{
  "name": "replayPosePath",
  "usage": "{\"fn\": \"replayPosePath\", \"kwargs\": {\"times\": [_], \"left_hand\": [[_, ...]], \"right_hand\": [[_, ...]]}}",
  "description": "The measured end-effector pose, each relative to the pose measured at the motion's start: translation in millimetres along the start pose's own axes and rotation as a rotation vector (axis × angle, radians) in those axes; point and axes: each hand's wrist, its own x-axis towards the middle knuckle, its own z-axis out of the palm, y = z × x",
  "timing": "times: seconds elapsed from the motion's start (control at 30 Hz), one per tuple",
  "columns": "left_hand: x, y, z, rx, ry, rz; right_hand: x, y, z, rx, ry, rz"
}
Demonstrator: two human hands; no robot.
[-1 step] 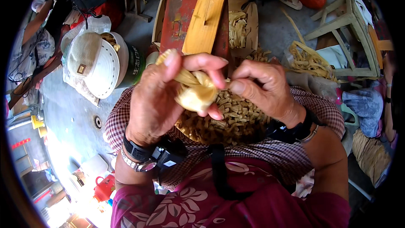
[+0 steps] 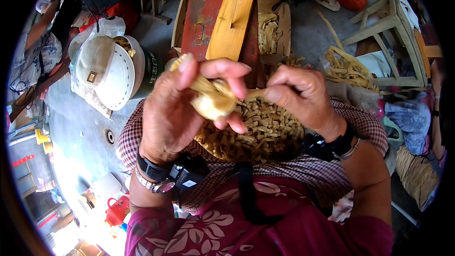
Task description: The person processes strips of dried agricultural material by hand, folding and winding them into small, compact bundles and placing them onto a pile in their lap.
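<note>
Pale yellow bundle of folded strip (image 2: 213,106) sits in the left hand (image 2: 166,106), above the lap. Left hand: palm turned inward, fingers bent loosely around the bundle, thumb raised toward the counter, forefinger reaching across the top. Grasp light, bundle partly exposed. A thin tan strip (image 2: 256,94) runs from near the bundle to the right hand (image 2: 308,97), pinched there between thumb and bent forefinger; remaining fingers curled under. Both forearms angle inward, hands well apart, black bands at both wrists.

Below the hands, over checked cloth (image 2: 130,130): a broad mass of short tan pieces (image 2: 270,125), tightly packed; cannot tell whether loose or joined.

Containers. Cardboard box (image 2: 283,31) beside the red counter (image 2: 201,9), with flat tan strips (image 2: 267,33) inside. Wooden board (image 2: 232,23) lies lengthwise on the counter. To the left, a dark green bucket (image 2: 154,68) with a white rim; brownish pieces (image 2: 124,45) show at its mouth, a pale brimmed hat (image 2: 97,64) leaning over it. To the right, coiled strips (image 2: 348,66) at clear plastic, near a wooden stool (image 2: 369,31).
</note>
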Motion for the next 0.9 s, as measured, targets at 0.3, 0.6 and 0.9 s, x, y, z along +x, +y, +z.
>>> {"fn": "replayPosePath", "kwargs": {"times": [0.3,0.6,0.9], "left_hand": [[-0.1,6.1,9.8,0.176,0.243,-0.025],[0.0,9.5,11.9,0.589,0.393,-0.142],[-3.0,6.9,12.3,0.607,0.285,-0.019]], "right_hand": [[-4.0,8.6,-9.8,0.014,-0.032,0.122],[0.8,5.2,2.5,0.202,-0.155,0.360],[13.0,-23.2,15.7,0.222,-0.232,0.312]]}}
